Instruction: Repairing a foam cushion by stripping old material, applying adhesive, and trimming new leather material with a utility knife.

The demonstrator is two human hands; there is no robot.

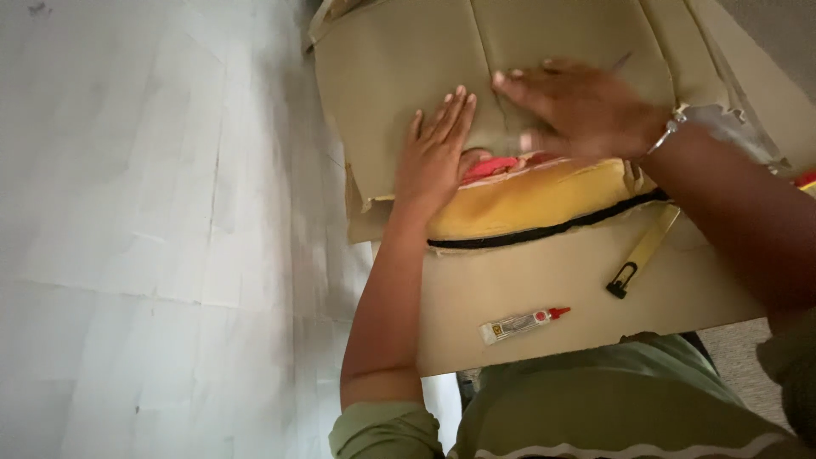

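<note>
My left hand lies flat, fingers together, on a tan upholstery cover stretched over a seat cushion. My right hand presses palm-down on the same cover just to the right, a bracelet at its wrist. Below both hands, yellow foam and a red patch show where the cover is pulled open, edged by a black zipper line. Neither hand holds anything.
A small glue tube with a red cap lies on the tan panel near my body. A yellow strap with a black buckle hangs to its right. White tiled floor fills the left side.
</note>
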